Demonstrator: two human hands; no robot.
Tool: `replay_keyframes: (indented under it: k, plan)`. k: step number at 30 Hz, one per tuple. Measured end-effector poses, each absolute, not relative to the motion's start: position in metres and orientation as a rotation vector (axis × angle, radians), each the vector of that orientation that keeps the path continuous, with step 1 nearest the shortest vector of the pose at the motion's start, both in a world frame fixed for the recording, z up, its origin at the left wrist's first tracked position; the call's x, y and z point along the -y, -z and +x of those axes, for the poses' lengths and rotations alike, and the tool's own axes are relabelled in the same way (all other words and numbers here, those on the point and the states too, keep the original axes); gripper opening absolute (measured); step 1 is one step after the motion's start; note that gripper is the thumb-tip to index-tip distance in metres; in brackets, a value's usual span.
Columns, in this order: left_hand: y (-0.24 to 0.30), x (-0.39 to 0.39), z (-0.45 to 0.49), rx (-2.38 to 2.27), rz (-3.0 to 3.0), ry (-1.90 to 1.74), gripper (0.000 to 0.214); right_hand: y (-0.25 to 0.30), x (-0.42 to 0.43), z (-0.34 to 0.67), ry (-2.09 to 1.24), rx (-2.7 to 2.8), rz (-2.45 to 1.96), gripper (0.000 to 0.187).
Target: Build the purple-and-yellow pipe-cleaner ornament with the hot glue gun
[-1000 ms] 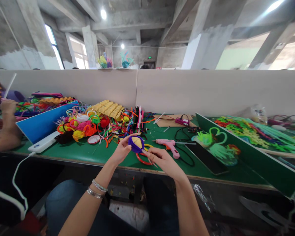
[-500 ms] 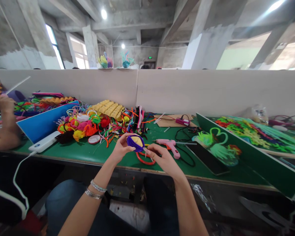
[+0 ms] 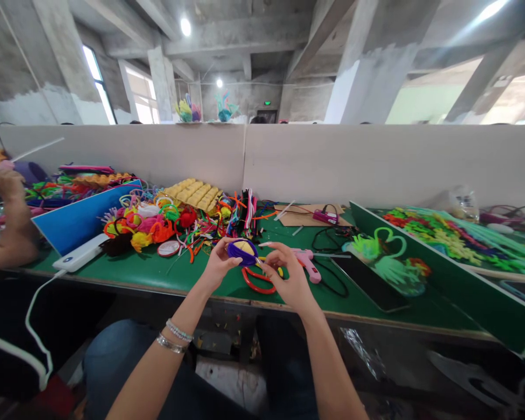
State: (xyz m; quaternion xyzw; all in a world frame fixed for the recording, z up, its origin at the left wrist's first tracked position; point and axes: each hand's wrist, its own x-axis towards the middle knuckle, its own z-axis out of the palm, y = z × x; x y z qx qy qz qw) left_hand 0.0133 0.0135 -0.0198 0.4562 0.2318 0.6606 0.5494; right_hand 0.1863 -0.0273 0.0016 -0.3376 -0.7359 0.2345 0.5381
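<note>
My left hand (image 3: 217, 262) pinches an oval piece (image 3: 244, 252) between thumb and fingers. The piece has a fuzzy purple rim, like wound pipe cleaner, around a pale yellow middle. At the rim's right edge, the thumb and a finger of my right hand (image 3: 286, 271) are pressed together, while another finger is raised. Whatever lies between those tips is too small to make out. Just below are red-handled scissors (image 3: 259, 290) on the green table (image 3: 219, 286). Beyond my right hand lies a pink glue gun (image 3: 308, 265) with a clear glue stick in it.
A heap of coloured pipe-cleaner pieces (image 3: 144, 224) lies left, near a blue board (image 3: 87, 216) and a white power strip (image 3: 79, 252). A dark phone (image 3: 371, 283), a green swan figure (image 3: 391, 262) and a green divider (image 3: 446, 274) stand right. A co-worker's arm (image 3: 15, 216) is far left.
The oval piece has tilted, so its yellow middle looks narrower. My right hand has turned up slightly, with one finger lifting. The co-worker's hand at far left has shifted slightly.
</note>
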Motion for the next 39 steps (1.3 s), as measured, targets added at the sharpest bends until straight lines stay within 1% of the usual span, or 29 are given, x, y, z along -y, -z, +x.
replay_keyframes:
  k: [2,8,17,26,39]
  plan:
    - [0.02,-0.013,0.012,-0.544,1.102,-1.528,0.051,0.0,0.028,0.187,-0.582,1.825,-0.737,0.028]
    - [0.019,-0.01,0.008,-0.506,1.21,-1.425,0.05,-0.007,0.033,0.192,-0.666,1.95,-0.756,0.03]
    - [0.014,-0.008,0.007,-0.53,1.243,-1.424,0.052,-0.01,0.034,0.193,-0.631,1.994,-0.797,0.031]
    - [0.014,-0.009,0.004,-0.437,1.285,-1.425,0.051,-0.006,0.033,0.195,-0.642,2.012,-0.816,0.032]
    - [0.015,-0.008,0.005,-0.484,1.308,-1.408,0.051,-0.005,0.03,0.197,-0.635,2.029,-0.808,0.034]
